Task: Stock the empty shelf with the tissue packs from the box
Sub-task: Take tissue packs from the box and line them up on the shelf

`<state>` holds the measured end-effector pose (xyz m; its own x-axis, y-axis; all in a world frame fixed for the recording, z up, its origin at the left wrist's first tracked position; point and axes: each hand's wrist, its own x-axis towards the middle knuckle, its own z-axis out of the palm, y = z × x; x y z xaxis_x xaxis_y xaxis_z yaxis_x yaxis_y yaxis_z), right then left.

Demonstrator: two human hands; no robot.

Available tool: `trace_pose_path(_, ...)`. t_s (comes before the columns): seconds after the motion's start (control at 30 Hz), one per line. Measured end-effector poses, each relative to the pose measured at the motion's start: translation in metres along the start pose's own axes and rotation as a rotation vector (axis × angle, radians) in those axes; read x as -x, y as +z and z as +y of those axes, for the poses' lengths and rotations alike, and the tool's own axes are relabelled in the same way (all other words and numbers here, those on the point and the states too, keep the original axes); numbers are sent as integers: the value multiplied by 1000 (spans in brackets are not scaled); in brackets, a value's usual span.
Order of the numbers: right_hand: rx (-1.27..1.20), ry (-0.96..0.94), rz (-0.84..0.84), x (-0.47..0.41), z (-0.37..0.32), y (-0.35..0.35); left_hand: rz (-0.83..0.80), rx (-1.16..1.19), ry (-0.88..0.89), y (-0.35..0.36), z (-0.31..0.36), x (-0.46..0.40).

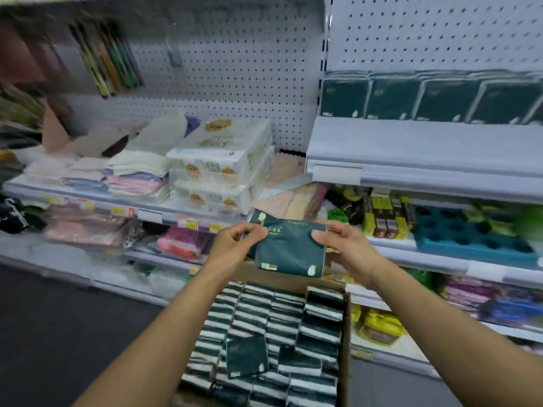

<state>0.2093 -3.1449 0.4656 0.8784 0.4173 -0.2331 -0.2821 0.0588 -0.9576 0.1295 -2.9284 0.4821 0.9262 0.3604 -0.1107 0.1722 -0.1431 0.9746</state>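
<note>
The cardboard box (pixel 348 333) sits lowest and nearest, packed with dark green tissue packs (pixel 318 321) standing on edge in rows, their white sides up; one loose pack (pixel 246 357) lies flat on top of those rows, face up and slightly skewed; just above the box, both forearms reach forward and meet on a single held tissue pack (pixel 289 250); the left hand (pixel 235 241) pinches its upper left edge, thumb and curled fingers closed on the wrapper; the right hand (pixel 342 240) grips its upper right edge the same way, thumb on the front face; the held pack hangs with its broad green face toward the camera, its long axis running left to right and tilted a little down to the right, the printed top band uppermost and a small pale emblem at the lower right corner; beyond the box and to its left, a shelf carries stacked white tissue bundles (pixel 223 165) beside folded cloths (pixel 135 174); beyond the box and to its right, higher up, the grey shelf (pixel 426 151) holds a row of green packs (pixel 423 98) standing upright against the pegboard back (pixel 440 30), their faces forward; below that shelf, a teal moulded tray (pixel 476 239) rests among blurred goods
</note>
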Motion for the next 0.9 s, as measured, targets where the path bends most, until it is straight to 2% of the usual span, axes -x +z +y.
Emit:
trace_pose_path(0.13, 231, -83, 20, 1, -45, -20, -62, 24, 71, 9, 34, -20)
trace_pose_path(0.3, 388, -146, -12, -7, -97, -33, -55, 204, 186, 25, 76, -45)
trace_pose_path(0.43, 314, -279, 104, -27, -133, -48, -13, 252, 261, 30, 111, -72)
trace_pose_path(0.57, 290, -421, 313, -49, -173, -75, 77, 241, 372, 29, 129, -106)
trace_pose_path(0.9, 585, -424, 508, -161, -192, -108, 181, 415, 294, 57, 137, -166)
